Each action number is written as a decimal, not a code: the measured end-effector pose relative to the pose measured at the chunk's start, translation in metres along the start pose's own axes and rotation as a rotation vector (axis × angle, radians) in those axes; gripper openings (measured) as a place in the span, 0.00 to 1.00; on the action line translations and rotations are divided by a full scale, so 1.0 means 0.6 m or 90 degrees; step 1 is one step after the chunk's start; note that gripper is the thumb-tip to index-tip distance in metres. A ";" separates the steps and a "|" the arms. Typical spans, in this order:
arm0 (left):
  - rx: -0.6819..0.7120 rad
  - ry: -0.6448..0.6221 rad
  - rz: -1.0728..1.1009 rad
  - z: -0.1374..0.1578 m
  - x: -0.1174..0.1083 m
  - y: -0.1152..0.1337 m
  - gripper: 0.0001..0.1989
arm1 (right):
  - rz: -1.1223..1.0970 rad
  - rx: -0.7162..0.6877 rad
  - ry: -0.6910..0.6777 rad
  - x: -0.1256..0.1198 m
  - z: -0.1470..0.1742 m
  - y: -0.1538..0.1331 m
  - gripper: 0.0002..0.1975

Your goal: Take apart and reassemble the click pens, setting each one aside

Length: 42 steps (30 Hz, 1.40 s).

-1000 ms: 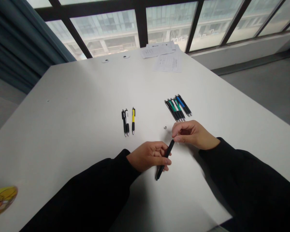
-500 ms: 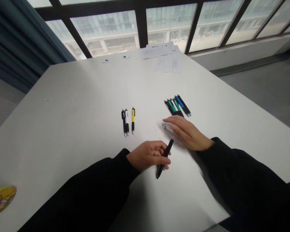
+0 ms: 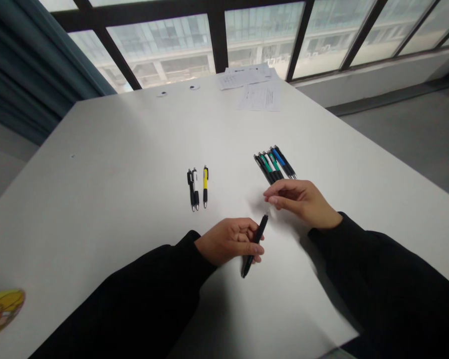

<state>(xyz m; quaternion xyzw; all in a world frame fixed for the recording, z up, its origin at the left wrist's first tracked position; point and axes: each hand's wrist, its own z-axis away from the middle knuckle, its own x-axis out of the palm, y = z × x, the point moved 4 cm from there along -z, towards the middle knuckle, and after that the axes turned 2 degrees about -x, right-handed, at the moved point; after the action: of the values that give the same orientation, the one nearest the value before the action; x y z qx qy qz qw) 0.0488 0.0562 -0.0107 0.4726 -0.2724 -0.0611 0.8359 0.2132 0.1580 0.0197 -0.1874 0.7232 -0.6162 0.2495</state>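
Note:
My left hand (image 3: 228, 242) is closed around a black pen (image 3: 261, 229), which slants with its upper end toward my right hand. Thumb and fingertips of my right hand (image 3: 305, 202) are pinched together just above that end; whatever they hold is too small to make out. Beyond the right hand lies a row of several pens (image 3: 272, 164) with black, green, white and blue barrels, their near ends partly covered by the hand. Left of centre, a black pen (image 3: 191, 190) and a white pen (image 3: 196, 189) lie side by side, with a yellow pen (image 3: 205, 187) slightly apart.
Printed papers (image 3: 260, 92) are spread at the far edge of the white table (image 3: 134, 149). Two small round fittings sit near the window side. A yellow patterned object (image 3: 3, 311) shows at the left edge. A blue curtain (image 3: 33, 60) hangs at the far left.
My right hand has shifted slightly right and its fingers have closed into a pinch. A small dark piece visible on the table near its fingertips no longer shows. The left hand stays put.

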 end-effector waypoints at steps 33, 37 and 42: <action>-0.013 0.009 -0.042 0.002 -0.002 -0.003 0.19 | 0.094 0.024 -0.174 0.016 0.008 -0.003 0.16; -0.018 0.016 -0.059 0.001 -0.003 -0.005 0.19 | 0.237 -0.029 -0.187 0.018 0.010 -0.006 0.24; -0.012 0.010 -0.048 0.001 -0.004 -0.006 0.19 | 0.035 0.028 -0.190 0.020 0.014 -0.007 0.16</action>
<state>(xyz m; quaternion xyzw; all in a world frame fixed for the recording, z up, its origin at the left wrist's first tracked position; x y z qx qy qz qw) 0.0472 0.0543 -0.0144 0.4752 -0.2474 -0.0914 0.8394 0.2085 0.1439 0.0212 -0.2514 0.6695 -0.5898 0.3751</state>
